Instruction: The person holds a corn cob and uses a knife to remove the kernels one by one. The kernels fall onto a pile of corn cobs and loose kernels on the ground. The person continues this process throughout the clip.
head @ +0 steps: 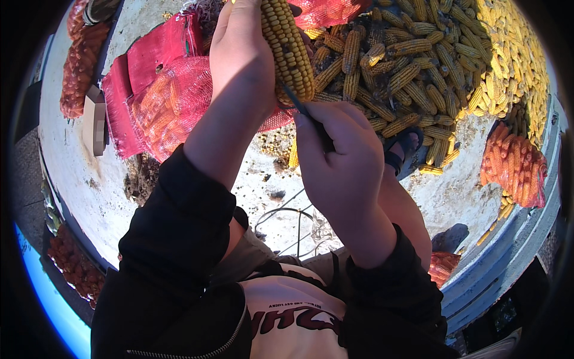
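Note:
Raised at the top of the head view, my left hand holds a large yellow corn cob. The cob is tilted, and its far end is cut off by the picture's edge. Some dark spots show among its kernels. My right hand is closed around a thin, dark pointed tool. The tool's tip meets the near end of the cob; most of its handle is hidden in my fist. Behind the cob, a red mesh sack bulges with more cobs.
A heap of corn cobs spreads at the upper right beside a sandalled foot. Filled mesh sacks lie at the right and far left. A cardboard box stands left. Loose kernels litter the pale ground.

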Demonstrator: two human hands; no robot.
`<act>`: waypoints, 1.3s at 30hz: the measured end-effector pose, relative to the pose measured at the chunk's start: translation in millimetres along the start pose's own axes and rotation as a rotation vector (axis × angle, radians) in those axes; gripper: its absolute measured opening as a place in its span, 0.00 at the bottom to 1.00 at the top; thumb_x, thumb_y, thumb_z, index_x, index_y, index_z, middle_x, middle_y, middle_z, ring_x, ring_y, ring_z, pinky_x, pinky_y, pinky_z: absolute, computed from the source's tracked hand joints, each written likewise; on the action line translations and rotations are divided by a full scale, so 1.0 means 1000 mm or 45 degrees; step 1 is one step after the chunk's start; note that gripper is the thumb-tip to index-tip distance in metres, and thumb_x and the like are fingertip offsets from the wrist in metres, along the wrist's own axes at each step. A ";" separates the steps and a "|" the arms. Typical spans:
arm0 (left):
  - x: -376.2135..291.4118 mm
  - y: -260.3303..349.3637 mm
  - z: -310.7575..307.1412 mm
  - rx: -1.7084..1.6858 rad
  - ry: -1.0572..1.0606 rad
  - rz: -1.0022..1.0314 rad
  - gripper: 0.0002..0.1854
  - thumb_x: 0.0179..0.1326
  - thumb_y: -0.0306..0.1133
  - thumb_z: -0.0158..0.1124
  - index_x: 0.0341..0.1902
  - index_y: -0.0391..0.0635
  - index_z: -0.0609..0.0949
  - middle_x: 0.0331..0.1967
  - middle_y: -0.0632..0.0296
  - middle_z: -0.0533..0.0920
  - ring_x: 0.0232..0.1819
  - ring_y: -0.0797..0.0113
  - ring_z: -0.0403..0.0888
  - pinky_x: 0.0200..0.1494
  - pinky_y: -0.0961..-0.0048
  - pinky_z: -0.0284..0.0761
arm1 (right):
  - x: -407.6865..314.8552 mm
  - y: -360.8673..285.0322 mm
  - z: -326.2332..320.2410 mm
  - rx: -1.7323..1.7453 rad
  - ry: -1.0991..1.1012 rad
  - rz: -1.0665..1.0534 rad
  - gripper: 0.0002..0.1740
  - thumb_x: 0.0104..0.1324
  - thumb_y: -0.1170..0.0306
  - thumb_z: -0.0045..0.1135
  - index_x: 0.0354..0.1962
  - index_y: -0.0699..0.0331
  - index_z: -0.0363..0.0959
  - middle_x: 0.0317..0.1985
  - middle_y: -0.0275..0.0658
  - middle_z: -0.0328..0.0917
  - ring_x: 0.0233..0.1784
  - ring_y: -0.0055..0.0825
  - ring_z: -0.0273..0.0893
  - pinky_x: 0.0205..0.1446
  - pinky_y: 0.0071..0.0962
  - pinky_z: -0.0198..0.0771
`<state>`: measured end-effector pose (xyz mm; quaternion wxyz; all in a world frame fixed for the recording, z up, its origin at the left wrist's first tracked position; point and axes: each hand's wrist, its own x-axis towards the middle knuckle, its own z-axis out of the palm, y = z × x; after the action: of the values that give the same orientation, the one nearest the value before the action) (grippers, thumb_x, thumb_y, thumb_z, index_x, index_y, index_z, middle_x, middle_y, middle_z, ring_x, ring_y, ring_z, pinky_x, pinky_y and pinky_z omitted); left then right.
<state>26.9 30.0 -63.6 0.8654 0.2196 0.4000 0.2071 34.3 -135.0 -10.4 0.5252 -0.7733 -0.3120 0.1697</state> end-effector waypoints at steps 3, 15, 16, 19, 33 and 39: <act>-0.002 0.003 0.004 0.031 0.041 -0.027 0.31 0.77 0.67 0.42 0.48 0.49 0.75 0.23 0.65 0.78 0.23 0.65 0.81 0.26 0.65 0.81 | -0.001 0.009 -0.001 -0.033 0.023 -0.049 0.07 0.65 0.79 0.68 0.40 0.72 0.80 0.32 0.39 0.80 0.28 0.25 0.75 0.33 0.24 0.69; -0.038 -0.002 0.019 0.168 -0.397 0.057 0.20 0.83 0.43 0.43 0.60 0.37 0.72 0.48 0.47 0.83 0.48 0.54 0.85 0.52 0.54 0.84 | 0.009 0.019 0.005 0.864 0.045 0.701 0.19 0.74 0.64 0.66 0.51 0.69 0.72 0.32 0.34 0.76 0.25 0.14 0.69 0.27 0.19 0.66; -0.033 -0.006 0.018 0.206 -0.294 0.164 0.20 0.84 0.41 0.42 0.60 0.36 0.73 0.50 0.48 0.82 0.49 0.55 0.85 0.54 0.56 0.83 | 0.012 0.017 -0.006 0.970 -0.030 0.847 0.17 0.75 0.62 0.64 0.50 0.67 0.71 0.30 0.35 0.75 0.23 0.15 0.69 0.26 0.20 0.65; -0.028 -0.002 0.014 0.207 -0.381 0.136 0.20 0.84 0.41 0.42 0.61 0.36 0.73 0.50 0.49 0.82 0.49 0.57 0.85 0.55 0.59 0.82 | 0.013 0.014 -0.008 1.217 -0.116 1.026 0.17 0.79 0.55 0.54 0.46 0.63 0.70 0.24 0.36 0.73 0.17 0.20 0.65 0.23 0.23 0.62; -0.042 0.005 0.005 0.292 -0.478 -0.036 0.30 0.84 0.54 0.38 0.58 0.36 0.76 0.41 0.50 0.86 0.40 0.61 0.87 0.45 0.65 0.86 | -0.003 0.020 0.008 1.707 -0.180 1.077 0.25 0.84 0.49 0.34 0.52 0.63 0.70 0.36 0.41 0.79 0.20 0.25 0.69 0.25 0.29 0.67; -0.051 0.000 0.010 0.565 -0.459 -0.017 0.30 0.84 0.53 0.39 0.61 0.34 0.75 0.44 0.49 0.86 0.46 0.61 0.87 0.51 0.64 0.85 | 0.002 0.018 0.002 1.350 -0.093 0.897 0.21 0.84 0.52 0.41 0.51 0.62 0.71 0.34 0.39 0.79 0.20 0.22 0.70 0.24 0.24 0.65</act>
<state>4.4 0.7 -27.7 0.8547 0.4342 0.2767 0.0665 39.8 -136.9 -27.5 0.7383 -0.4583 0.0694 0.4899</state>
